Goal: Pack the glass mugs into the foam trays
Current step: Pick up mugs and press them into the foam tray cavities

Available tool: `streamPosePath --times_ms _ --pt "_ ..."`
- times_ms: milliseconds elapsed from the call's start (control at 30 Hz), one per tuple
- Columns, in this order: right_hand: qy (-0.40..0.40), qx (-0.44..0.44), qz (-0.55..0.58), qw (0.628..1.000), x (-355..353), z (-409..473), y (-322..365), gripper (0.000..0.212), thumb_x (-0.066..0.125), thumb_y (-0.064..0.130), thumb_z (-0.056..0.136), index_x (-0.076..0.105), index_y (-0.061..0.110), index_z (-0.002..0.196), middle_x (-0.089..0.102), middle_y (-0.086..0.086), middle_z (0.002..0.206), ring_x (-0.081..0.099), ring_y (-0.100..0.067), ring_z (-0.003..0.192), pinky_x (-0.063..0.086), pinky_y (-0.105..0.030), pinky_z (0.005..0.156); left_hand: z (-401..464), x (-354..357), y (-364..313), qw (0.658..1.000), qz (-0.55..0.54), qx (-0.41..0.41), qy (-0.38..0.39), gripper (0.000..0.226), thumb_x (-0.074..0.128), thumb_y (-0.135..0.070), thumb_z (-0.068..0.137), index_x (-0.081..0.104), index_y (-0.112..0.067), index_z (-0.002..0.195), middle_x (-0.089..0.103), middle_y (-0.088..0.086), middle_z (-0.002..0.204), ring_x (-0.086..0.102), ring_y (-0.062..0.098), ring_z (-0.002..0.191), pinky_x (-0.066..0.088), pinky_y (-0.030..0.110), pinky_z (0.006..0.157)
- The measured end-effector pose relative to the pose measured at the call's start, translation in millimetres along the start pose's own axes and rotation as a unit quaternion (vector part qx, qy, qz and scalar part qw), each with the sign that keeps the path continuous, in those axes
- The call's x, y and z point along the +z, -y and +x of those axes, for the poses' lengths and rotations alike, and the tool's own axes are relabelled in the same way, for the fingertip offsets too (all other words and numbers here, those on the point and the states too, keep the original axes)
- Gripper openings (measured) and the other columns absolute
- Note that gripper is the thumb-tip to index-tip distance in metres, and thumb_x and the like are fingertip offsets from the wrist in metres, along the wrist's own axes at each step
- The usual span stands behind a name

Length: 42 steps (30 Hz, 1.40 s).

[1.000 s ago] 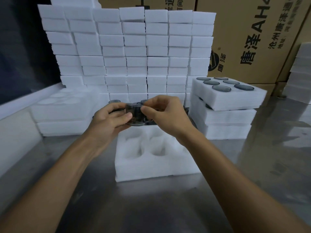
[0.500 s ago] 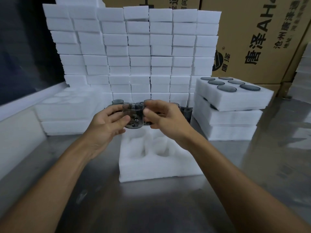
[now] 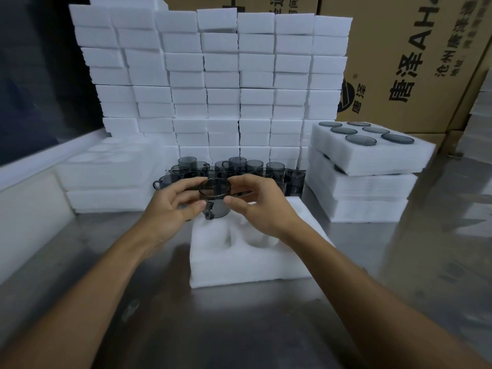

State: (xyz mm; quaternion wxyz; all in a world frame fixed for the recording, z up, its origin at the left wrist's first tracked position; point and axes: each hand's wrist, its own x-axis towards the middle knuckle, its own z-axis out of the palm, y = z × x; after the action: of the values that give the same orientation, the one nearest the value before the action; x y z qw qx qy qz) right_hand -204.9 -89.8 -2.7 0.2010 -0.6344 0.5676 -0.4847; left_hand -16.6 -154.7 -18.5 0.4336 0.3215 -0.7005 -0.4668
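A smoky grey glass mug (image 3: 216, 198) is upright in the air, handle toward me, just above the far left part of a white foam tray (image 3: 250, 259) with round pockets. My left hand (image 3: 170, 209) pinches its left rim and my right hand (image 3: 262, 206) pinches its right rim and side. Behind the hands stands a cluster of several more grey mugs (image 3: 239, 169) on the steel table. The tray's far pockets are hidden by my hands.
Filled foam trays (image 3: 372, 153) are stacked at the right, mug bases showing on top. Empty foam trays (image 3: 106, 177) lie stacked at the left. A wall of foam blocks (image 3: 213, 83) and cardboard boxes (image 3: 415, 62) stands behind. The steel tabletop (image 3: 239, 320) lies before the tray.
The mug has turned from lying sideways between my hands to upright, and it has come down closer to the tray. Both hands have kept hold of it.
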Motion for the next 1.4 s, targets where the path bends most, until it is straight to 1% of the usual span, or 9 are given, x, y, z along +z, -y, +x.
streamPosePath --times_ms 433,567,667,733,767,1033,1167,1333,1400 --pt "0.012 0.017 -0.019 1.000 2 -2 -5 0.035 0.074 0.032 0.088 0.064 0.023 0.120 0.069 0.011 0.107 0.065 0.003 0.090 0.054 -0.020 0.086 0 2 5 0.999 0.051 -0.013 0.003 0.045 0.057 0.000 0.094 0.055 -0.024 0.133 0.071 -0.003 0.111 0.064 -0.005 0.091 0.048 0.009 0.070" --pt "0.008 0.019 -0.035 0.999 2 -1 -6 0.042 0.071 0.039 0.089 0.062 0.022 0.127 0.068 0.012 0.106 0.063 0.005 0.091 0.050 -0.012 0.077 1 4 5 0.998 0.061 -0.014 0.007 0.044 0.056 0.001 0.095 0.056 -0.025 0.131 0.068 0.002 0.115 0.061 0.005 0.100 0.048 0.008 0.069" --pt "0.009 0.013 -0.048 0.999 3 -2 -6 0.044 0.069 0.041 0.091 0.061 0.022 0.130 0.067 0.010 0.105 0.062 0.005 0.093 0.049 -0.013 0.078 2 3 4 0.999 0.042 -0.028 0.003 0.038 0.057 -0.006 0.096 0.061 -0.035 0.120 0.067 0.000 0.119 0.060 0.017 0.112 0.054 0.027 0.083" --pt "0.003 0.014 -0.055 0.998 3 -2 -7 0.043 0.068 0.042 0.091 0.062 0.022 0.128 0.068 0.009 0.105 0.063 0.001 0.095 0.051 -0.019 0.084 3 4 3 0.999 0.028 -0.045 0.001 0.031 0.055 -0.017 0.098 0.062 -0.039 0.118 0.067 -0.005 0.122 0.060 0.016 0.117 0.049 0.047 0.097" --pt "0.001 0.014 -0.059 0.998 3 -2 -7 0.043 0.069 0.042 0.091 0.063 0.022 0.128 0.069 0.008 0.105 0.063 0.000 0.096 0.051 -0.021 0.086 4 4 3 0.998 0.030 -0.048 -0.003 0.029 0.055 -0.021 0.098 0.062 -0.041 0.117 0.067 -0.008 0.122 0.060 0.014 0.118 0.048 0.049 0.099" --pt "-0.008 0.020 -0.083 0.996 5 -2 -7 0.038 0.071 0.042 0.089 0.067 0.019 0.119 0.072 0.006 0.103 0.066 -0.006 0.097 0.053 -0.024 0.088 3 13 4 0.997 0.063 -0.041 -0.013 0.031 0.050 -0.022 0.101 0.059 -0.032 0.129 0.062 -0.012 0.116 0.058 -0.003 0.106 0.046 0.019 0.082" --pt "-0.014 0.023 -0.094 0.995 6 -4 -5 0.035 0.070 0.043 0.089 0.068 0.018 0.113 0.073 0.007 0.098 0.066 -0.006 0.094 0.054 -0.032 0.090 4 15 5 0.994 0.100 -0.031 -0.009 0.035 0.046 -0.023 0.103 0.055 -0.028 0.136 0.049 -0.008 0.133 0.045 0.004 0.123 0.034 0.022 0.099" --pt "-0.015 0.029 -0.096 0.995 7 -4 -4 0.032 0.074 0.044 0.085 0.069 0.020 0.107 0.071 0.012 0.093 0.066 -0.004 0.091 0.055 -0.034 0.088 5 12 5 0.995 0.079 -0.059 0.007 0.036 0.044 -0.023 0.104 0.054 -0.030 0.138 0.044 -0.006 0.144 0.038 0.010 0.134 0.031 0.034 0.113" --pt "-0.006 0.031 -0.107 0.994 7 -5 -4 0.036 0.075 0.045 0.084 0.068 0.019 0.108 0.071 0.010 0.097 0.066 -0.007 0.093 0.055 -0.035 0.089 5 12 6 0.995 0.070 -0.065 0.013 0.037 0.045 -0.019 0.103 0.054 -0.028 0.138 0.043 -0.004 0.146 0.038 0.012 0.136 0.032 0.033 0.111"
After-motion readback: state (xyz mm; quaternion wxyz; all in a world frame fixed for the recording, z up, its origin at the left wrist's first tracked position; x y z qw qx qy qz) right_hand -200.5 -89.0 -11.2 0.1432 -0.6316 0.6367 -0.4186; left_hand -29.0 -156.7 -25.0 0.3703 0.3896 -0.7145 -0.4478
